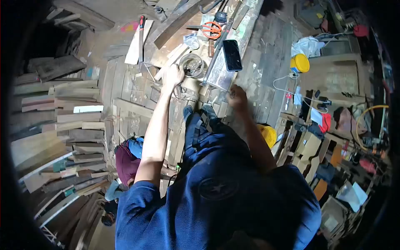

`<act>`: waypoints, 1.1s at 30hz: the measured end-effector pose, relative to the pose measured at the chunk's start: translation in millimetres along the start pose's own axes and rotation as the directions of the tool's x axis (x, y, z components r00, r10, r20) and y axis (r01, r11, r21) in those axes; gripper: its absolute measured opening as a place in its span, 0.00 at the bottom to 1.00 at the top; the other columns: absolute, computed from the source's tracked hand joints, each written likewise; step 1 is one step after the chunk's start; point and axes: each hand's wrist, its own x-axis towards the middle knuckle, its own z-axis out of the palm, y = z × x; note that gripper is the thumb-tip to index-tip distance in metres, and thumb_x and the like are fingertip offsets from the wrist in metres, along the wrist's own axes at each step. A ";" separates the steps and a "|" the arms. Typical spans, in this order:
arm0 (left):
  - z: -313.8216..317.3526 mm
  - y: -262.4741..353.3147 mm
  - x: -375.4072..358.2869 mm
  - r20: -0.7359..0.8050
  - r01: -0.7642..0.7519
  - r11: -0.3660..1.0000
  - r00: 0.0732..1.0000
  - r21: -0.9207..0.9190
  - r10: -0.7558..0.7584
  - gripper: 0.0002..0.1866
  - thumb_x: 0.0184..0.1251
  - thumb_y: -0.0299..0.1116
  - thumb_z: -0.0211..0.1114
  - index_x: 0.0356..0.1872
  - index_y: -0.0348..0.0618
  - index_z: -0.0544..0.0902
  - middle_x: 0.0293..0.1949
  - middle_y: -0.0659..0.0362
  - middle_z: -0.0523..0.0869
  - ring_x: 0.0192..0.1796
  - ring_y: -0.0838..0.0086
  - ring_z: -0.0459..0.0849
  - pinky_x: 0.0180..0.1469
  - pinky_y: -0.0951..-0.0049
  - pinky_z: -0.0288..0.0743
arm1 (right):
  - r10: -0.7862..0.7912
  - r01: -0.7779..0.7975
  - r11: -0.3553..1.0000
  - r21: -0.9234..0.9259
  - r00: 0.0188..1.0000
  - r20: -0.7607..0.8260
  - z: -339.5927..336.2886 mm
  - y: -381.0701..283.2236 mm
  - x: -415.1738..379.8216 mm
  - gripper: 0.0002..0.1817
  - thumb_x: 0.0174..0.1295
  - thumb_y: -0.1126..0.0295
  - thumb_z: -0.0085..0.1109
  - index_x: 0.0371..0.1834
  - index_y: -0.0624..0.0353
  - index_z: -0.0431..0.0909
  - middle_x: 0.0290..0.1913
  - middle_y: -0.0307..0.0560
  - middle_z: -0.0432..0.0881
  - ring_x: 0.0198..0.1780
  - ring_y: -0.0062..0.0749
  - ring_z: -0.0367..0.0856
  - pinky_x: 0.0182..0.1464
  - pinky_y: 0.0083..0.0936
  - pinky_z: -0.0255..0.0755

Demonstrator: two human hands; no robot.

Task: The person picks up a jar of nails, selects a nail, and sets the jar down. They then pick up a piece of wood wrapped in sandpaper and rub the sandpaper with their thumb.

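Note:
My left hand is closed at the near left end of the workbench, beside a round clear container with small dark pieces inside. Whatever the fingers grip is hidden. To the right, my right hand hangs just off the bench corner with its fingers curled in; what is in them is too dark to make out. A black phone lies on the bench edge above that hand. Farther up are scissors with orange handles, a brown wooden handle and a long dark metal bar.
A red-and-black-handled tool rests on a pale board at the left. Stacked timber fills the left side. Yellow buckets, cables and clutter stand at the right. Wood scraps lie around my feet. Clothing, apparently on another person, shows at lower left.

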 end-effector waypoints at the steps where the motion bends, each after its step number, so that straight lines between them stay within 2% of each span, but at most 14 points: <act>1: 16.2 -6.0 10.6 -0.091 -0.014 0.998 0.996 -0.061 0.008 0.21 0.69 0.45 0.56 0.38 0.31 0.83 0.35 0.37 0.85 0.41 0.45 0.85 0.46 0.51 0.76 | -0.057 0.055 0.998 -0.037 0.997 -0.053 3.2 -3.4 8.0 0.15 0.48 0.73 0.68 0.38 0.56 0.75 0.29 0.49 0.77 0.34 0.47 0.78 0.38 0.39 0.74; 3: 46.6 -21.8 26.1 -0.260 -0.048 0.984 0.966 -0.173 0.002 0.23 0.67 0.45 0.57 0.29 0.30 0.85 0.28 0.36 0.84 0.33 0.45 0.85 0.40 0.51 0.77 | -0.164 0.148 0.982 -0.114 0.976 -0.145 9.0 -12.1 21.4 0.16 0.48 0.73 0.68 0.40 0.57 0.75 0.31 0.50 0.76 0.35 0.48 0.78 0.39 0.40 0.74; 4: 42.1 -21.0 24.8 -0.315 -0.145 0.989 0.940 -0.026 0.130 0.26 0.69 0.48 0.56 0.30 0.30 0.85 0.29 0.36 0.84 0.33 0.45 0.85 0.40 0.51 0.77 | -0.216 0.202 0.973 -0.108 0.968 -0.127 15.9 -0.9 23.9 0.18 0.47 0.73 0.69 0.42 0.57 0.76 0.36 0.51 0.77 0.38 0.50 0.78 0.42 0.41 0.74; 7: 13.3 -6.7 25.4 0.005 0.022 0.989 1.000 -0.149 -0.021 0.29 0.71 0.53 0.54 0.40 0.29 0.84 0.38 0.34 0.85 0.45 0.44 0.86 0.50 0.54 0.78 | -0.221 0.174 0.965 -0.196 0.941 -0.255 34.3 4.3 34.5 0.21 0.46 0.73 0.70 0.45 0.56 0.76 0.39 0.51 0.77 0.40 0.50 0.78 0.44 0.41 0.75; 8: 2.1 -0.4 19.8 -0.023 0.005 0.994 1.000 -0.107 -0.007 0.31 0.70 0.56 0.55 0.40 0.29 0.83 0.38 0.35 0.86 0.43 0.44 0.86 0.48 0.53 0.78 | -0.148 0.101 0.975 -0.199 0.960 -0.238 33.1 -0.1 37.1 0.20 0.46 0.73 0.71 0.45 0.56 0.78 0.38 0.50 0.81 0.42 0.47 0.82 0.42 0.40 0.76; 11: -43.1 33.7 -14.4 -0.097 0.030 0.999 0.995 -0.021 -0.032 0.32 0.69 0.58 0.55 0.41 0.31 0.81 0.39 0.37 0.85 0.43 0.44 0.86 0.48 0.52 0.78 | -0.195 0.127 0.959 -0.255 0.944 -0.265 32.8 -16.9 41.8 0.23 0.47 0.72 0.69 0.49 0.53 0.78 0.40 0.49 0.75 0.43 0.49 0.77 0.44 0.41 0.74; 12: -45.4 39.7 -23.5 -0.241 -0.028 1.000 0.970 0.003 0.028 0.25 0.68 0.52 0.60 0.42 0.33 0.78 0.37 0.41 0.83 0.40 0.44 0.85 0.43 0.51 0.77 | -0.329 0.215 0.922 -0.321 0.872 -0.362 39.3 -16.9 38.8 0.22 0.48 0.72 0.68 0.50 0.52 0.80 0.42 0.50 0.75 0.45 0.49 0.77 0.46 0.41 0.74; 15: -50.9 47.2 -53.1 -0.390 -0.479 0.877 0.816 -0.043 0.427 0.17 0.68 0.46 0.63 0.41 0.39 0.77 0.32 0.45 0.83 0.33 0.51 0.85 0.37 0.58 0.78 | -0.213 0.157 0.950 -0.271 0.958 -0.190 48.4 -6.4 36.5 0.22 0.49 0.71 0.70 0.50 0.52 0.80 0.49 0.54 0.78 0.50 0.52 0.78 0.53 0.43 0.74; 17: -46.6 56.7 -82.8 -0.143 -0.478 0.779 0.875 -0.406 0.462 0.09 0.65 0.32 0.63 0.36 0.39 0.74 0.32 0.45 0.79 0.34 0.49 0.81 0.37 0.52 0.74 | -0.231 0.140 0.928 -0.344 0.943 -0.240 58.0 -2.1 34.2 0.21 0.50 0.71 0.69 0.50 0.52 0.80 0.48 0.54 0.78 0.48 0.52 0.79 0.52 0.42 0.75; 19: -24.3 48.9 -99.9 -0.114 -0.554 0.713 0.817 -0.429 0.565 0.07 0.65 0.31 0.61 0.36 0.40 0.73 0.32 0.46 0.79 0.35 0.51 0.82 0.37 0.54 0.75 | -0.163 0.084 0.920 -0.382 0.970 -0.181 53.5 -14.3 37.1 0.19 0.51 0.71 0.68 0.49 0.52 0.81 0.48 0.54 0.78 0.47 0.51 0.79 0.52 0.41 0.75; 20: -11.0 41.7 -101.7 -0.043 -0.547 0.722 0.808 -0.425 0.587 0.07 0.65 0.31 0.60 0.36 0.40 0.74 0.32 0.46 0.80 0.34 0.52 0.82 0.37 0.55 0.75 | 0.068 -0.082 0.926 -0.369 0.996 -0.052 48.0 -23.3 45.6 0.17 0.52 0.71 0.66 0.48 0.52 0.82 0.46 0.54 0.79 0.48 0.51 0.79 0.51 0.40 0.75; 24: 15.2 18.9 -104.2 0.084 -0.507 0.717 0.786 -0.478 0.612 0.06 0.64 0.31 0.59 0.36 0.40 0.75 0.32 0.46 0.82 0.34 0.52 0.83 0.37 0.57 0.76 | -0.091 0.043 0.941 -0.335 0.987 -0.130 46.5 -32.3 42.9 0.17 0.52 0.70 0.66 0.48 0.51 0.82 0.44 0.54 0.79 0.46 0.51 0.80 0.48 0.40 0.76; 31: -9.0 13.7 -107.1 0.081 -0.528 0.713 0.775 -0.462 0.627 0.08 0.65 0.31 0.59 0.32 0.37 0.76 0.25 0.45 0.81 0.29 0.52 0.83 0.32 0.56 0.74 | -0.137 0.016 0.928 -0.373 0.944 -0.299 55.1 -35.5 40.4 0.23 0.48 0.65 0.70 0.48 0.58 0.80 0.50 0.54 0.78 0.51 0.52 0.79 0.50 0.42 0.77; 33: -13.3 10.0 -107.7 0.102 -0.521 0.728 0.779 -0.445 0.619 0.08 0.66 0.32 0.58 0.32 0.37 0.76 0.25 0.45 0.81 0.29 0.53 0.83 0.33 0.57 0.74 | -0.050 -0.086 0.925 -0.370 0.939 -0.341 63.4 -31.2 39.8 0.24 0.47 0.62 0.71 0.49 0.59 0.80 0.50 0.56 0.78 0.50 0.53 0.79 0.51 0.43 0.77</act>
